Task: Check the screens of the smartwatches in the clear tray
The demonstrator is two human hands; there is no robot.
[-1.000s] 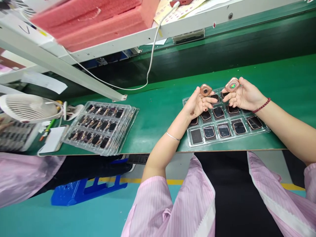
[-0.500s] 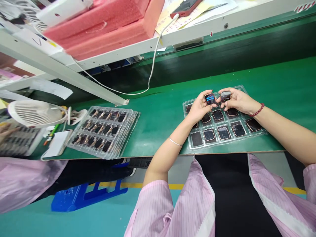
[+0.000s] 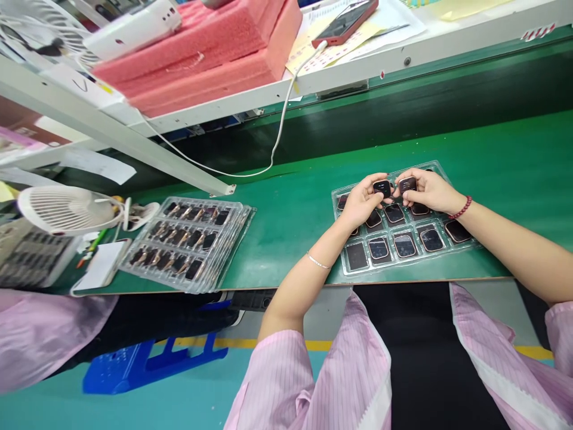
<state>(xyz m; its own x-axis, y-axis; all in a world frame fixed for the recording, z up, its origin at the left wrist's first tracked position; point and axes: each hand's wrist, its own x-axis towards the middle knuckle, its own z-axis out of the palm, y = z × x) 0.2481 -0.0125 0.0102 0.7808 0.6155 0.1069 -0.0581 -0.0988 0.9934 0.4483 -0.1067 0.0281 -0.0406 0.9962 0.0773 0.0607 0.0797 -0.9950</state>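
Observation:
My left hand is closed on a smartwatch without a strap, its dark screen showing a little lit content. In my right hand is a second strapless smartwatch, its rounded screen facing me. Both are held side by side above a clear plastic tray. Rows of similar dark, gold-rimmed watch bodies lie in the tray's pockets, one of them a watch body in the front row. The pocket at the front left holds no watch. My hands cover part of the back row.
A stack of clear trays with watch parts stands to the left. Beyond it are a white fan and a white pad. A shelf above bears red foam and a phone with a hanging cable. A co-worker's sleeve shows at left.
The blue lit display on the left watch has given way to a darker screen. Both watches have tilted slightly, and my hands have come down a little over the tray.

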